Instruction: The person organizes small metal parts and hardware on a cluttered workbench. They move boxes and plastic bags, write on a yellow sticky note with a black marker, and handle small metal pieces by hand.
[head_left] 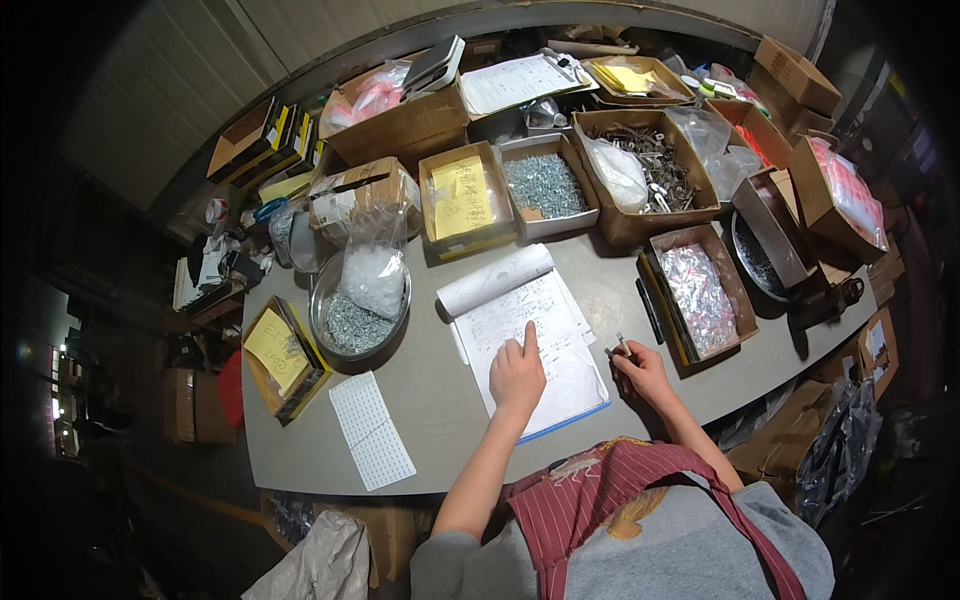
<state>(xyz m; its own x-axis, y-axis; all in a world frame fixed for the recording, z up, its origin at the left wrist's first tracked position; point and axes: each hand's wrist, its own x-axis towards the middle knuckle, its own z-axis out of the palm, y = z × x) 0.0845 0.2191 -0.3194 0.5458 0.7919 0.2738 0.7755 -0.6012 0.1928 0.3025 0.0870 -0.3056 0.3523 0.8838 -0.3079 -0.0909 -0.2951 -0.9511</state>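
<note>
On the table in front of me lies a clipboard with a blue edge (567, 421), holding a stack of white papers (575, 375) with handwritten marks. The top sheets are rolled back into a curl (497, 281) at the far end. My left hand (517, 376) rests on the page, index finger stretched out and touching the writing, the other fingers bent, with nothing in it. Just right of the papers, my right hand (645, 374) is closed on a short, slim, pale stick (622, 344); its exact kind is too small to tell.
Left of the papers are a printed sheet (371, 430), a metal bowl (404, 318) of small screws with a plastic bag (375, 279), and a box with a yellow note (277, 350). Cartons of hardware (548, 186) line the back. A carton of plastic packets (699, 297) stands right.
</note>
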